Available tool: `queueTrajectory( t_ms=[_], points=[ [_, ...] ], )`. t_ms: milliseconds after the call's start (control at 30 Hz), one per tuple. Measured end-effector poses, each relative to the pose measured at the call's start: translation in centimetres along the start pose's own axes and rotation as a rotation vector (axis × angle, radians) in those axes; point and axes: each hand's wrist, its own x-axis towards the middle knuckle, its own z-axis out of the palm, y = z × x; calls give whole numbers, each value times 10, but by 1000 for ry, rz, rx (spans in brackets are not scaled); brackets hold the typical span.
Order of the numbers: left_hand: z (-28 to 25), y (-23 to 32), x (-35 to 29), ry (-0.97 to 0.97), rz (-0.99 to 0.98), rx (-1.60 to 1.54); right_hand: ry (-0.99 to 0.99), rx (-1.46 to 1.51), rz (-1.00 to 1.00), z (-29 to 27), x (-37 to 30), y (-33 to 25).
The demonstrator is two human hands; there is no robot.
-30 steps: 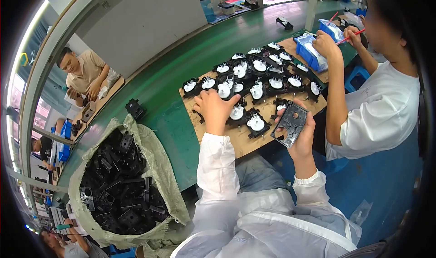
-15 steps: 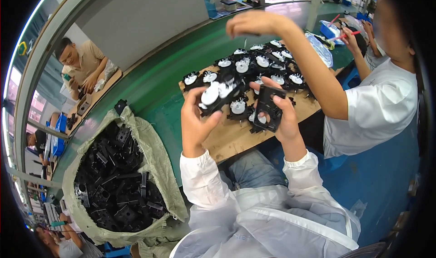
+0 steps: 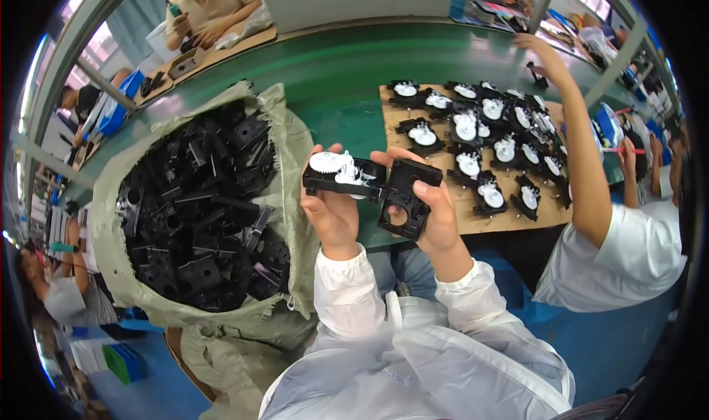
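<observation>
My left hand (image 3: 336,224) is closed around a black gear assembly (image 3: 365,171) with white toothed wheels facing up. Close beside it, my right hand (image 3: 443,231) grips a black plastic housing (image 3: 415,186) with a round hole near its lower end. The two parts nearly meet; whether they touch I cannot tell. Beyond my right hand, several black assemblies with white gears (image 3: 505,149) stand in rough rows on a brown board (image 3: 443,214). To my left gapes a woven sack (image 3: 299,176) full of loose black plastic parts (image 3: 199,220).
A co-worker's bare arm (image 3: 583,139) reaches over the right side of the board, a small black part (image 3: 538,76) by the hand. The green bench (image 3: 336,69) runs behind sack and board. Across it another person (image 3: 218,10) works at a brown board with a small box (image 3: 186,63).
The view has swung left, showing more of the sack. My hands have brought the gear assembly and housing closer together. The co-worker's hand has moved away toward the far right.
</observation>
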Motion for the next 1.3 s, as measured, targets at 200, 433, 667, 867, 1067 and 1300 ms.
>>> queueTrajectory(
  t_ms=[200,433,667,867,1067,1300],
  points=[
    [-8,13,-8,-8,-8,259,-21,-1,-45,23,4,18],
    [-7,40,-7,-33,-53,189,-116,126,-96,-7,4,20],
    [12,54,-19,-231,-317,338,19,-368,-13,5,6,-8],
    [15,50,-20,-300,-396,325,-2,-642,-75,5,9,-10],
    [17,51,-21,-324,-414,335,4,-742,-83,4,10,-12],
    [17,52,-19,-344,-435,355,1,-775,-95,3,11,-12]
  ],
)
